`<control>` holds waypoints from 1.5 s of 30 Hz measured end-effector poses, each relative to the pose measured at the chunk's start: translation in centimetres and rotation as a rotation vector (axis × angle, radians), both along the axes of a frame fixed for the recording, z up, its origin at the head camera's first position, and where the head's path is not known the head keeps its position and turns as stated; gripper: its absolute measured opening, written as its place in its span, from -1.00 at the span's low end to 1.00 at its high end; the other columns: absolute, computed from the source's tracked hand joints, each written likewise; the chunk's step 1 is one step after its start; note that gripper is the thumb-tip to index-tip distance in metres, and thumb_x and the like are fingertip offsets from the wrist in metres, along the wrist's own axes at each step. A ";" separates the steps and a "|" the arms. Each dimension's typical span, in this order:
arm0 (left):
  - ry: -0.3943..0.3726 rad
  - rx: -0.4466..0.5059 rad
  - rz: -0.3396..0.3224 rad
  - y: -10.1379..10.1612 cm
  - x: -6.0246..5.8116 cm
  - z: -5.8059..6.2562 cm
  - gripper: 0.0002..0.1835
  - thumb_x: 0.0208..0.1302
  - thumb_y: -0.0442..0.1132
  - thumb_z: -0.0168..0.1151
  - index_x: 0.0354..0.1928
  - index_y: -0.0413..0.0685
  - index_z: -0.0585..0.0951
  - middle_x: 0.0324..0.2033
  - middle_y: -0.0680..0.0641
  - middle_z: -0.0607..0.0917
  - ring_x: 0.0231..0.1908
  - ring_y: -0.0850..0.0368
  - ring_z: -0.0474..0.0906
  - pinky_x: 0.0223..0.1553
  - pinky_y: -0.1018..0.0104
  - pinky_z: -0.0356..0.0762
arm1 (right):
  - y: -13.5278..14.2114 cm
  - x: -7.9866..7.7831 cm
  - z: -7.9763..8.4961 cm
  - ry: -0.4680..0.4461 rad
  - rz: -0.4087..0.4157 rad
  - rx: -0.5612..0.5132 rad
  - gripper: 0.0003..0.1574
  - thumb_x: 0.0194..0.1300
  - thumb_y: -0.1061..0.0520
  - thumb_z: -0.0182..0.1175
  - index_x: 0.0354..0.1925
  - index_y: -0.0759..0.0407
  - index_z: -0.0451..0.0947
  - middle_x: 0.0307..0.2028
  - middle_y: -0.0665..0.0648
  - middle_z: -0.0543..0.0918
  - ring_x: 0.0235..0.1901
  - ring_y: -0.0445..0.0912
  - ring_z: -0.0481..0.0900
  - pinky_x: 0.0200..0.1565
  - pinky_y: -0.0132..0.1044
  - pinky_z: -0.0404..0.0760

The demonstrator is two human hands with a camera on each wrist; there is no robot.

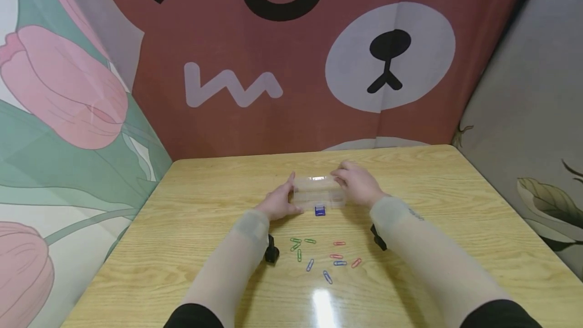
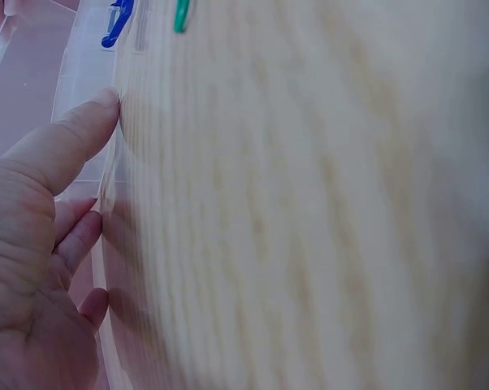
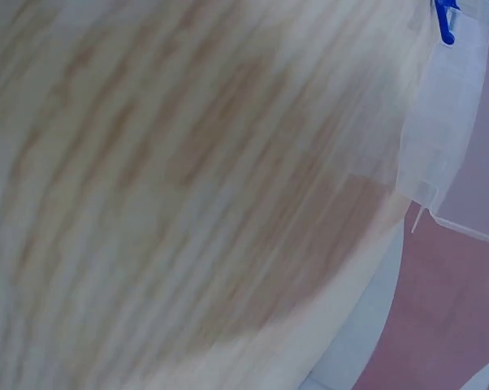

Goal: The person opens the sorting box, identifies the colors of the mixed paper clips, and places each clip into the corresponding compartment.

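A clear plastic box point(image 1: 319, 198) with a blue latch point(image 1: 320, 211) on its front stands toward the back of the table, its transparent lid raised at the rear. My left hand point(image 1: 279, 200) grips the box's left end; the left wrist view shows the thumb along the front edge and the fingers curled by the side. At the upper right corner of the lid, my right hand point(image 1: 359, 184) pinches the edge. In the right wrist view the box's clear wall point(image 3: 447, 114) shows at the right, while that hand is mostly out of frame.
Several green paper clips point(image 1: 299, 255), three red paper clips point(image 1: 336, 256) and three blue paper clips point(image 1: 327, 277) lie scattered on the wooden table point(image 1: 205, 247) between my forearms. A printed cloth point(image 1: 296, 130) hangs behind the table's far edge.
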State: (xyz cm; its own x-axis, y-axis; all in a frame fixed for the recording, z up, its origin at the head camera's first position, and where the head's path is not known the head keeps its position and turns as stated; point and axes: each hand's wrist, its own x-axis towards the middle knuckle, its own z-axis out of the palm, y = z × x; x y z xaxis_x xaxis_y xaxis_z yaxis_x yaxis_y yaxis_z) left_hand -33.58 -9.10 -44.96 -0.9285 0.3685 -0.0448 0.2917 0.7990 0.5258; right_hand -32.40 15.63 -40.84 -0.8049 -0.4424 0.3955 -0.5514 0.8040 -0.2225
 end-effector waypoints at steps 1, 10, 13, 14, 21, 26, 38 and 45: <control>-0.003 0.003 0.002 0.0 0.0 0.0 0.21 -0.24 0.15 0.33 0.24 0.42 -0.42 0.09 0.13 0.37 0.17 0.16 0.09 0.14 0.01 -0.11 | 0.0 0.0 0.0 0.043 0.002 0.002 -0.71 0.18 0.16 0.08 -0.09 0.13 0.51 -0.28 0.01 0.43 -0.26 -0.10 0.37 -0.19 -0.22 0.39; 0.004 -0.010 -0.008 0.0 0.0 0.1 0.23 -0.25 0.18 0.32 0.22 0.38 -0.47 0.09 0.13 0.36 0.16 0.15 0.11 0.13 -0.04 -0.13 | -0.2 -0.2 -0.2 0.151 -0.050 -0.010 -0.83 0.18 0.15 0.09 -0.23 0.14 0.53 -0.32 0.01 0.47 -0.28 -0.08 0.39 -0.19 -0.22 0.39; 0.009 -0.002 -0.014 0.0 0.0 0.2 0.24 -0.23 0.16 0.32 0.22 0.36 -0.49 0.08 0.12 0.38 0.14 0.15 0.15 0.12 -0.04 -0.10 | -0.3 -0.3 -0.2 0.155 -0.068 -0.007 -0.80 0.19 0.14 0.07 -0.21 0.15 0.54 -0.29 0.03 0.48 -0.26 -0.06 0.39 -0.17 -0.20 0.39; 0.011 0.006 -0.016 0.0 0.0 0.2 0.25 -0.23 0.15 0.33 0.21 0.37 -0.50 0.07 0.12 0.39 0.13 0.15 0.17 0.12 -0.04 -0.09 | -0.3 -0.3 -0.2 0.157 -0.073 -0.007 -0.79 0.19 0.14 0.07 -0.19 0.15 0.54 -0.27 0.03 0.48 -0.24 -0.05 0.39 -0.17 -0.19 0.39; 0.018 0.057 -0.007 0.0 -0.2 0.0 0.32 -0.25 0.06 0.38 0.13 0.45 -0.62 0.00 0.13 0.45 0.04 0.21 0.29 0.12 0.03 -0.03 | -0.5 -0.2 -0.5 0.163 -0.102 0.012 -0.67 0.17 0.14 0.07 -0.06 0.14 0.49 -0.21 0.09 0.42 -0.20 -0.01 0.37 -0.16 -0.15 0.38; 0.013 0.083 -0.004 0.0 -0.1 0.1 0.34 -0.28 0.05 0.40 0.11 0.50 -0.63 -0.02 0.10 0.47 0.02 0.16 0.31 0.11 0.05 0.03 | -0.7 -0.3 -0.6 0.124 -0.146 0.037 -0.59 0.21 0.06 0.01 0.03 0.13 0.42 -0.16 0.10 0.41 -0.17 0.00 0.36 -0.18 -0.13 0.38; 0.043 0.020 -0.048 0.0 -0.1 0.1 0.12 -0.20 0.06 0.36 0.29 0.41 -0.25 0.05 0.00 0.42 0.10 0.09 0.21 0.08 -0.12 -0.06 | -1.3 -0.7 -0.8 -0.067 -0.222 0.030 -0.42 0.26 0.05 -0.12 0.23 0.13 0.12 0.15 0.14 0.24 0.13 0.04 0.15 0.06 -0.05 0.20; 0.056 -0.086 -0.063 0.0 0.1 0.1 -0.07 -0.13 0.13 0.28 0.29 0.10 0.06 0.11 0.07 0.34 0.17 0.09 0.08 0.10 -0.05 -0.03 | -1.4 -0.6 -0.6 -0.139 -0.217 0.026 -0.39 0.28 0.06 -0.17 0.27 0.13 0.00 0.21 0.15 0.16 0.17 0.03 0.08 0.12 -0.09 0.10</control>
State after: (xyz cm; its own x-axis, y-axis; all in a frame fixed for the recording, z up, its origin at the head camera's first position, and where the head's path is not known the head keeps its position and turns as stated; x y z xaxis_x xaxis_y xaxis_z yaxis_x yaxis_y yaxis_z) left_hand -33.44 -9.13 -44.84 -0.9054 0.4236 -0.0272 0.3703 0.8196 0.4373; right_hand -33.01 14.25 -41.46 -0.9278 -0.2624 0.2652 -0.3311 0.9066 -0.2617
